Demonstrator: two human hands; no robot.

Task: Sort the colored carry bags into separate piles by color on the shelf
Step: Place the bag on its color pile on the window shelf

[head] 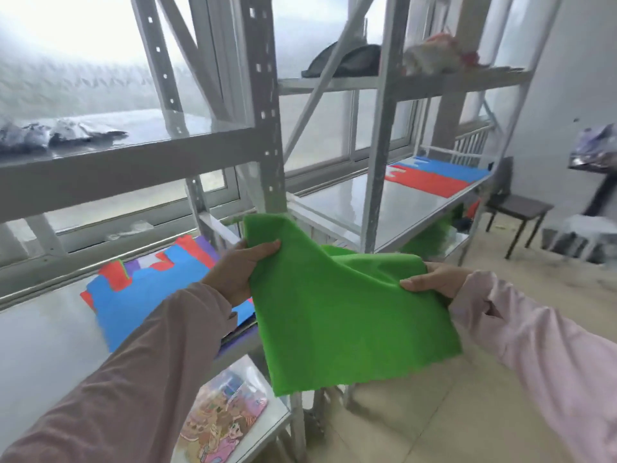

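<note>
The shelf [354, 202] bore a red pile [430, 183] and a blue pile [460, 168] far right. The green bag [344, 312] hung before it, spread probably for laying flat, left hand [240, 265] and right hand [434, 279] each pinching 1 top edge.

My left hand [240, 272] and right hand [434, 279] hold the green bag [350, 312] spread in front of the grey upright post [267, 128], which splits the way in. Left of it, the near shelf [40, 335] has bare surface beside the mixed pile of bags [150, 295], under a low beam [133, 162]. Right of it, the far shelf [334, 202] lies open up to the red bag [430, 182] and blue bag [450, 168]; a slanting brace [320, 91] crosses behind, I think. The floor [534, 272] to my right is open as far as the chair [521, 208]
</note>
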